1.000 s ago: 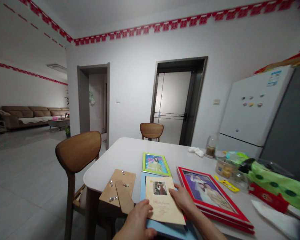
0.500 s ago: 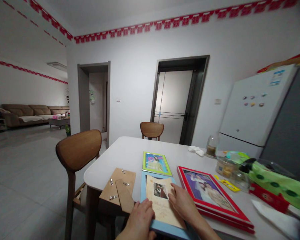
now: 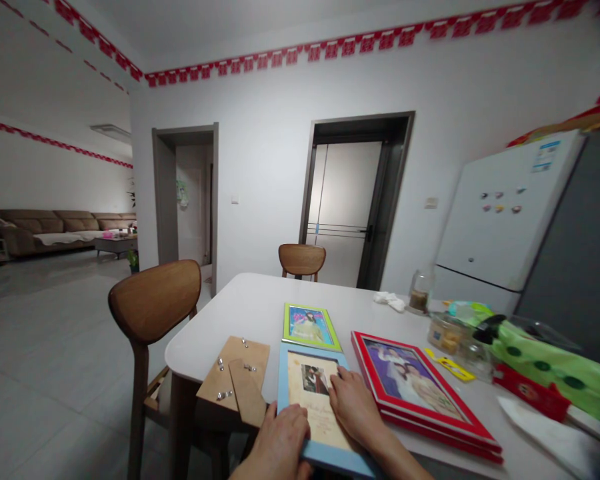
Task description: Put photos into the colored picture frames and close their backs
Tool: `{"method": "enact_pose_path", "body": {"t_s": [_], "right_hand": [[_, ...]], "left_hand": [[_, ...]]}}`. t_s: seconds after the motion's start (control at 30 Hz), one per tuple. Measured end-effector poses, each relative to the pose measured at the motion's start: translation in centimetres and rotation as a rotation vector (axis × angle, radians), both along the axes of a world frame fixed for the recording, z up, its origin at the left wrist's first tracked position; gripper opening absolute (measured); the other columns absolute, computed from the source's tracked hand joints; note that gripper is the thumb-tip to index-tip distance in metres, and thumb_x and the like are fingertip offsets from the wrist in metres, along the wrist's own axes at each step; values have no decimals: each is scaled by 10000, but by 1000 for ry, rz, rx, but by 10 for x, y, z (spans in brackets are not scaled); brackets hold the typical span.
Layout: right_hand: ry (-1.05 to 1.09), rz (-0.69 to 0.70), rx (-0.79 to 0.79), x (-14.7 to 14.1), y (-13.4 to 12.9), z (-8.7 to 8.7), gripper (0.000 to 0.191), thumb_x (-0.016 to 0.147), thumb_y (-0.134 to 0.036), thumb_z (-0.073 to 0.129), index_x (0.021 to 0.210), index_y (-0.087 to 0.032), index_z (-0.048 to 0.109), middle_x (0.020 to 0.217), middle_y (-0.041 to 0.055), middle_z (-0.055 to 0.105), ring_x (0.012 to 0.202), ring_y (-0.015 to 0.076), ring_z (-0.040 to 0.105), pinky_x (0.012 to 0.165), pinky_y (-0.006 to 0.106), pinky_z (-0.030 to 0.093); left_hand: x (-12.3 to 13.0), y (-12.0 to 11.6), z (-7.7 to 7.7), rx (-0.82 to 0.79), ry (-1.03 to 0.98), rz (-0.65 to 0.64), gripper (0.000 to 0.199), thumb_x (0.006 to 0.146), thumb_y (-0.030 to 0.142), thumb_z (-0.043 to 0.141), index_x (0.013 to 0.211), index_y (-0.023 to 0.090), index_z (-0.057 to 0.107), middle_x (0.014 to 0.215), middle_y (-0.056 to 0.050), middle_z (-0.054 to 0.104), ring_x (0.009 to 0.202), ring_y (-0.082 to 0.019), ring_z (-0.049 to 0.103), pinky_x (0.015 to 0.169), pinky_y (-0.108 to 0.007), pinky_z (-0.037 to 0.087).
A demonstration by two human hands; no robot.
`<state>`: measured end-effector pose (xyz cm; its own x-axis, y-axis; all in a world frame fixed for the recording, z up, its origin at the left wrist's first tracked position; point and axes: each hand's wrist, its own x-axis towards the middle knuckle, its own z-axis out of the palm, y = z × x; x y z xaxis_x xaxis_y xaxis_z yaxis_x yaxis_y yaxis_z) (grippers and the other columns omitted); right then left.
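Observation:
A light-blue photo frame [image 3: 284, 373] lies on the near part of the table. A cream printed card [image 3: 314, 413] with a small picture of people sits inside its border. My left hand [image 3: 283, 433] is closed over the frame's lower left edge, fingers on the border and thumb low at the near side. Resting on the card's right part, near the right border, is my right hand [image 3: 353, 407], its fingers stretched out and holding nothing. To the left lies a brown backing board [image 3: 237, 380] with metal clips and a stand flap.
Beyond the blue frame is a green photo frame [image 3: 333, 327]. Stacked red photo frames [image 3: 480, 427] lie at the right. Further right are a yellow cutter [image 3: 457, 369], clear jars [image 3: 445, 332] and a green bag [image 3: 555, 373]. A wooden chair [image 3: 157, 300] stands left.
The card has gone from lying skewed over the frame to sitting flat within its border. My right hand has shifted slightly left with its fingers lowered; my left hand stays at the edge.

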<state>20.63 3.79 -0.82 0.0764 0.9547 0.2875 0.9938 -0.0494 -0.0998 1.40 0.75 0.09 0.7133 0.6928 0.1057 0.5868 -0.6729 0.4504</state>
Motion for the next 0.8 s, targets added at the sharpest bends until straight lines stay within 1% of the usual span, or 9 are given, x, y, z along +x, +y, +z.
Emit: {"method": "enact_pose_path", "body": {"t_s": [0.1, 0.17, 0.23, 0.3, 0.43, 0.5, 0.6, 0.7, 0.8], "right_hand": [[30, -24, 13, -8, -1, 5, 319, 763, -231, 353, 958, -139, 588, 1150, 145, 499, 1035, 264, 432, 831, 369, 326], [81, 24, 39, -20, -4, 10, 323, 759, -242, 368, 992, -158, 574, 1168, 134, 489, 1051, 264, 420, 839, 369, 316], [147, 138, 53, -41, -7, 16, 331, 758, -267, 383, 1015, -164, 564, 1150, 121, 504, 1050, 248, 421, 860, 348, 301], [206, 261, 46, -66, -9, 20, 340, 757, -298, 398, 1024, -162, 560, 1094, 109, 541, 1016, 225, 443, 869, 322, 291], [245, 365, 2, -119, -7, 21, 399, 699, -413, 470, 1030, -200, 538, 979, 84, 583, 927, 225, 477, 801, 338, 320], [222, 343, -2, -138, -3, 17, 481, 618, -451, 540, 1030, -202, 528, 957, 89, 581, 907, 249, 477, 787, 373, 322], [234, 314, 5, -151, 4, 12, 478, 547, -341, 592, 997, -190, 540, 940, 92, 568, 889, 256, 480, 777, 375, 342], [374, 319, 26, -146, 6, 15, 471, 553, -202, 536, 1023, -168, 538, 957, 94, 556, 919, 228, 481, 796, 321, 367], [514, 321, 49, -125, -2, 25, 492, 548, -168, 505, 1039, -151, 537, 977, 89, 559, 945, 212, 484, 842, 309, 365]], "left_hand": [[-10, 0, 2, 1, -46, -15, 526, 596, 208, 575, 1100, 168, 430, 1319, -89, 318, 1214, -203, 246, 1016, -402, 124], [-29, 3, 5, 41, -119, 31, 550, 606, 179, 540, 1137, 171, 402, 1336, -84, 287, 1221, -193, 233, 1013, -374, 164], [-56, 11, 6, 129, -200, 150, 543, 620, 131, 483, 1154, 178, 394, 1332, -75, 296, 1220, -177, 238, 1010, -355, 185], [-85, 23, 3, 187, -185, 308, 546, 613, 93, 454, 1149, 181, 411, 1314, -70, 329, 1216, -173, 252, 1013, -354, 181], [-123, 48, -10, 126, -52, 563, 570, 552, 60, 494, 1113, 152, 460, 1264, -79, 404, 1190, -198, 308, 994, -335, 221], [-128, 56, -14, 108, -71, 611, 537, 568, 47, 486, 1093, 162, 475, 1242, -63, 434, 1166, -176, 348, 983, -313, 241], [-126, 61, -13, 128, -138, 575, 491, 587, 19, 467, 1050, 177, 502, 1178, -37, 502, 1095, -144, 432, 947, -266, 288], [-119, 59, -5, 128, -210, 529, 441, 597, 19, 482, 1013, 158, 529, 1117, -39, 551, 1033, -141, 486, 909, -233, 328], [-106, 51, 7, 106, -296, 507, 379, 617, 46, 519, 974, 166, 558, 1125, -36, 548, 1041, -155, 482, 913, -246, 333]]}}
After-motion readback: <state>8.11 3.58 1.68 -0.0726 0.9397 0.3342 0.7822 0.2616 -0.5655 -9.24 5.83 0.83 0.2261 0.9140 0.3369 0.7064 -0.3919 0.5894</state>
